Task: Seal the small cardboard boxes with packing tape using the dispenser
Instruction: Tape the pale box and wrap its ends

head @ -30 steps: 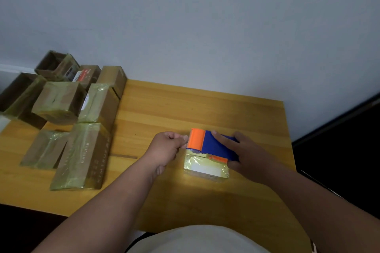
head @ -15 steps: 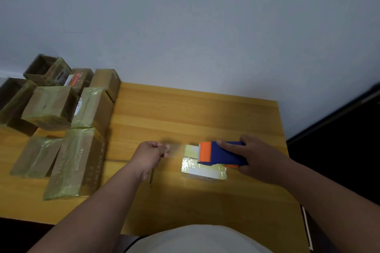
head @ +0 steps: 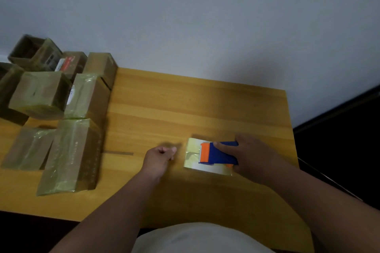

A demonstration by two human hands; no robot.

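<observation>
Wooden table (head: 164,109); box lettering (head: 75,152) blurred, unreadable.

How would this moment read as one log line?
right hand grips blue-and-orange tape dispenser on small tape-wrapped cardboard box | left hand curled beside box | wrapped boxes stacked left

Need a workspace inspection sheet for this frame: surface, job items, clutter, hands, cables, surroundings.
Surface: wooden table, bare in the middle.
Job's things: small box near the right edge, glossy with tape; blue and orange dispenser lies on top of it.
Clutter: pile of taped boxes at the left.
Hands: right hand grips the dispenser; left hand beside the box, fingers curled, whether it pinches tape is unclear.
Cables: nothing seen.
Surroundings: pale wall behind; dark area to the right.
</observation>
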